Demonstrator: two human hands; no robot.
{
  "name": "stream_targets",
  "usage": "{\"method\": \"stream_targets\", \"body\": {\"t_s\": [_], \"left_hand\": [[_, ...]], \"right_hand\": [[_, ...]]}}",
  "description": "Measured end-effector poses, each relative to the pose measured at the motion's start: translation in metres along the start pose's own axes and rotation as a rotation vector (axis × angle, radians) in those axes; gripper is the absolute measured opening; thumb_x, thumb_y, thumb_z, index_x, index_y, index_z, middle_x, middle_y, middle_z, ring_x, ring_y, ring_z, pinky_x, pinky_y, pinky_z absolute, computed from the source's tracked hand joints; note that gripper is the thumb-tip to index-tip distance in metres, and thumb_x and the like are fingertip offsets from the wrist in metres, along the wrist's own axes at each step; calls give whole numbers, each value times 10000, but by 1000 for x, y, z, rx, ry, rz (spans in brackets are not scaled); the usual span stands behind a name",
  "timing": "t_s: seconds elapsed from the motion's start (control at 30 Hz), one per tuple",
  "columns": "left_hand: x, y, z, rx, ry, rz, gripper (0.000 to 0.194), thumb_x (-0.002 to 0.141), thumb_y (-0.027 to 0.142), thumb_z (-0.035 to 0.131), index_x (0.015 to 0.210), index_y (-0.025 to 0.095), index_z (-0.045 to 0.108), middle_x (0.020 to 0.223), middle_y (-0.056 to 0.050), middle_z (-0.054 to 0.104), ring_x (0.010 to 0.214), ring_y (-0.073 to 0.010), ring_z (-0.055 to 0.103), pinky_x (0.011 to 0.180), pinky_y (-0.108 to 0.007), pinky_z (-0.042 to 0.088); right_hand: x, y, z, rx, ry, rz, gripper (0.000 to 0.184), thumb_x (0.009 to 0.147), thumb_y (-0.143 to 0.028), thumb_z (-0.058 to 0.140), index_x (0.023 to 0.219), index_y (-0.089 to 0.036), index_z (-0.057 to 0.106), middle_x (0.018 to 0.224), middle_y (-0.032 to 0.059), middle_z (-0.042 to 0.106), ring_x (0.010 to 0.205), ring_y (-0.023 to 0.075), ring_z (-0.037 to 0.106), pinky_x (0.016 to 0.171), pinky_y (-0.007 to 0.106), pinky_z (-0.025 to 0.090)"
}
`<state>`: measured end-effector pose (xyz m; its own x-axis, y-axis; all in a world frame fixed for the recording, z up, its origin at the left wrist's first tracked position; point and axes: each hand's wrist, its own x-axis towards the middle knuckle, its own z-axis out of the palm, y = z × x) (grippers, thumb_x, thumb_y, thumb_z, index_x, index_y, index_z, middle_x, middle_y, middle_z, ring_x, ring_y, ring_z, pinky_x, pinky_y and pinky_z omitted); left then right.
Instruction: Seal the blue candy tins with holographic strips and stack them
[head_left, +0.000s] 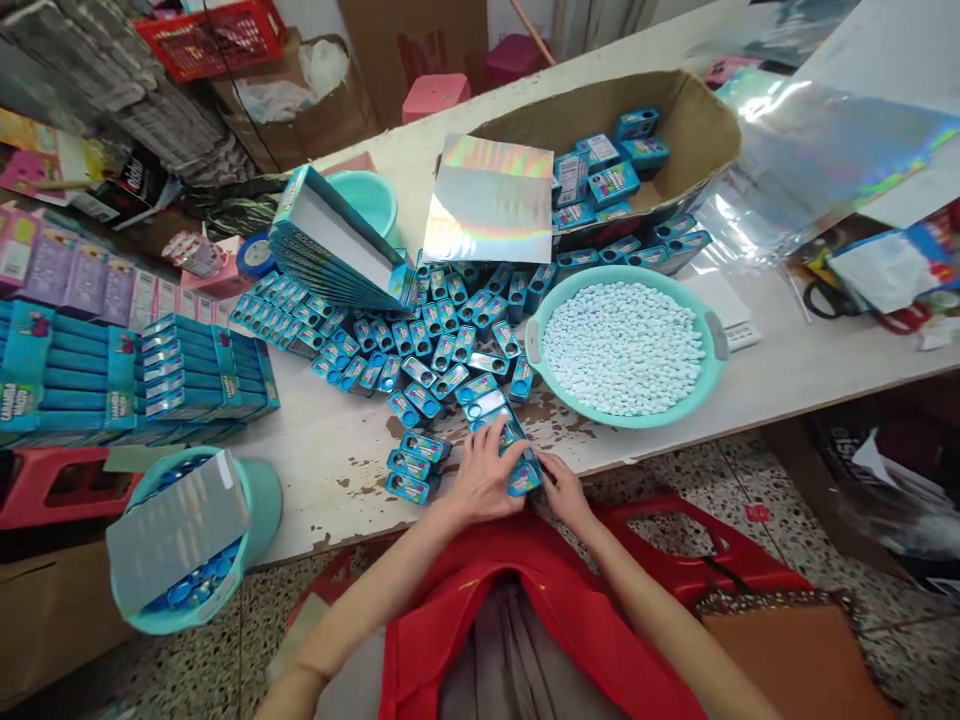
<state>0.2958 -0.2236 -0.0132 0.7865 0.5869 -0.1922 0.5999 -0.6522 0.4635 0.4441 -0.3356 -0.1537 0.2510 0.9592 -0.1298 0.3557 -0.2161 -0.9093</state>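
Note:
In front of my lap, several small blue boxes (pixel 484 402) stand packed in a short row at the table's front edge. My left hand (pixel 486 472) lies over this row, with its fingers and thumb bent across the tops. At the row's near right end, my right hand (pixel 564 492) presses its fingers against the side of a box. What its fingertips pinch is partly hidden. Three loose boxes (pixel 409 466) stand left of my left hand. Beyond, many more small boxes (pixel 442 318) with dark round holes in their tops crowd the table.
A turquoise basin (pixel 628 416) of white pellets stands right of the boxes. Behind it, a cardboard carton (pixel 694 125) holds blue boxes. Folded display cartons (pixel 337 245) lean at left-centre. A bucket (pixel 262 505) with blue round pieces stands lower left. Red stools (pixel 750 560) flank me.

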Motion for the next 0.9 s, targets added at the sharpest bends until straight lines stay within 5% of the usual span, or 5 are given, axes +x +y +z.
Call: {"method": "stream_targets", "body": {"t_s": [0.1,0.47,0.7,0.9], "left_hand": [[8,-2,14,167,-5,-27,761,636,361,678,1353,242,455,1527,-177,183,1310,-411,296,1019,-562,278],[27,-1,12,335,-80,54,790,724,484,626,1423,204,386,1524,-231,225,1336,-436,296,1004,-568,287],[20,-11,25,381,-97,146,897,779,579,553,1482,118,239,1543,-252,142,1436,-388,109,1108,-593,124],[17,-3,32,309,68,38,968,764,774,363,1515,220,104,1568,-183,84,1451,-357,54,1111,-638,103]], "right_hand": [[0,2,3,-63,-12,-33,443,873,-209,382,1278,-231,561,1205,101,610,1124,222,557,996,442,452],[-10,-3,-1,-132,-97,-82,605,777,-82,361,1363,-186,466,1308,105,549,1173,225,499,1028,471,419],[-10,-5,-3,-112,-9,-43,480,786,-180,410,1231,-197,591,1218,121,580,1152,239,521,1012,473,428],[3,-3,-12,-13,69,64,412,880,-425,378,1112,-185,619,1105,124,641,1045,240,593,924,440,491]]}}
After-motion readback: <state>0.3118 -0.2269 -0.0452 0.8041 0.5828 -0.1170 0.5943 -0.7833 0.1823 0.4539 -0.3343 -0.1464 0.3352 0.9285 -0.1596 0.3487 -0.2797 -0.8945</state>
